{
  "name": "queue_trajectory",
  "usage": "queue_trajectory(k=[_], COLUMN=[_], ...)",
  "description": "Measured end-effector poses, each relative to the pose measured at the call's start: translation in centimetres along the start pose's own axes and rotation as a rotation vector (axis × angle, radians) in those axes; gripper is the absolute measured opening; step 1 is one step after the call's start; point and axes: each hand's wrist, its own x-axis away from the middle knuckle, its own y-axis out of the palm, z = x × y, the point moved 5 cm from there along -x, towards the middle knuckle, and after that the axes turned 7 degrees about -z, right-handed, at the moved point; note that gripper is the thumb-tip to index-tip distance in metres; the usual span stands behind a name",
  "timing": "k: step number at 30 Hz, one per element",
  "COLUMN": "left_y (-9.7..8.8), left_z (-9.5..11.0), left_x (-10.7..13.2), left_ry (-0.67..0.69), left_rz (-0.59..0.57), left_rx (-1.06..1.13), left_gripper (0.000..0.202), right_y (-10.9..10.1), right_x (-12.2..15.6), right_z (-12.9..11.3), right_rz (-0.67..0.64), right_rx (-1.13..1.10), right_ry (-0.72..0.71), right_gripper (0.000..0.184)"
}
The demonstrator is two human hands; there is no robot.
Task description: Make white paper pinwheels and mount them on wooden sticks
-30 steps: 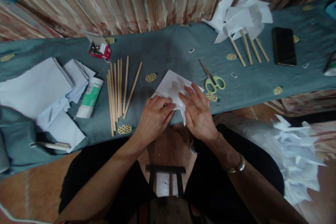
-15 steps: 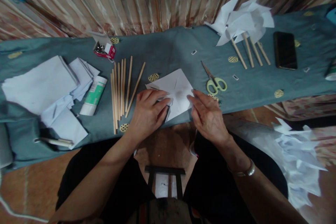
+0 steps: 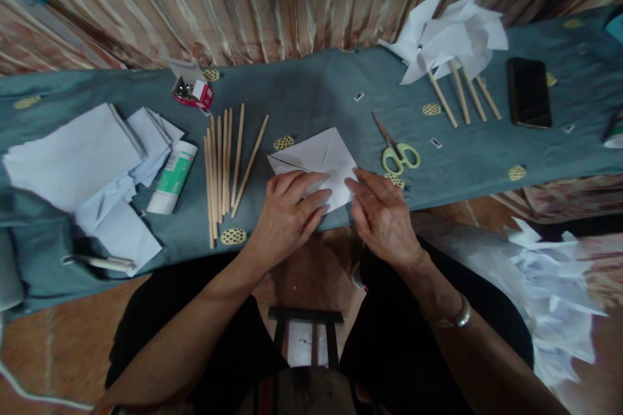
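A white square of paper (image 3: 318, 155) with crease lines lies on the blue-grey cloth (image 3: 311, 97) near the table's front edge. My left hand (image 3: 287, 217) rests on its lower left part, fingers stretched flat across it. My right hand (image 3: 382, 214) presses its lower right corner with flat fingertips. Neither hand grips anything. A bracelet sits on my right wrist.
Several wooden sticks (image 3: 224, 162) and a glue tube (image 3: 172, 176) lie left of the paper, beside stacked white sheets (image 3: 73, 159) and a small red box (image 3: 195, 92). Green-handled scissors (image 3: 396, 149) lie right. Finished paper pinwheels (image 3: 448, 35) and a phone (image 3: 529, 92) sit farther right.
The paper was folded and lifted between my hands a second ago; now it lies spread flat. My left hand has opened and slid onto it.
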Motion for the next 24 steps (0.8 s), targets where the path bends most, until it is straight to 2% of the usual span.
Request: queue_trajectory(k=[3,6,12,17,24], left_y=[-0.7,-1.2,-1.2,-1.3,-0.6], left_z=[-1.0,-1.4,-0.3,1.1,1.2], left_x=[0.2,0.4,0.7,0.7,0.8], left_ry=[-0.019,-0.024,0.053,0.063,0.059], left_rz=[0.025,0.024,0.029,-0.032,-0.067], left_rx=[0.104,0.158,0.044,-0.108,-0.115], left_gripper=[0.023,0.035,0.048,0.037,0.008], right_y=[-0.1,-0.1,-0.1,-0.4,-0.5], right_x=[0.0,0.0,-0.2,-0.2,0.0], right_z=[0.1,0.1,-0.2,-0.6,-1.0], right_rz=[0.016,0.017,0.016,0.015,-0.007], right_rx=[-0.009,-0.014,0.022,0.037,-0.014], right_ry=[-0.007,-0.012,-0.008,-0.013,-0.02], right_gripper=[0.034,0.034,0.032,0.032,0.032])
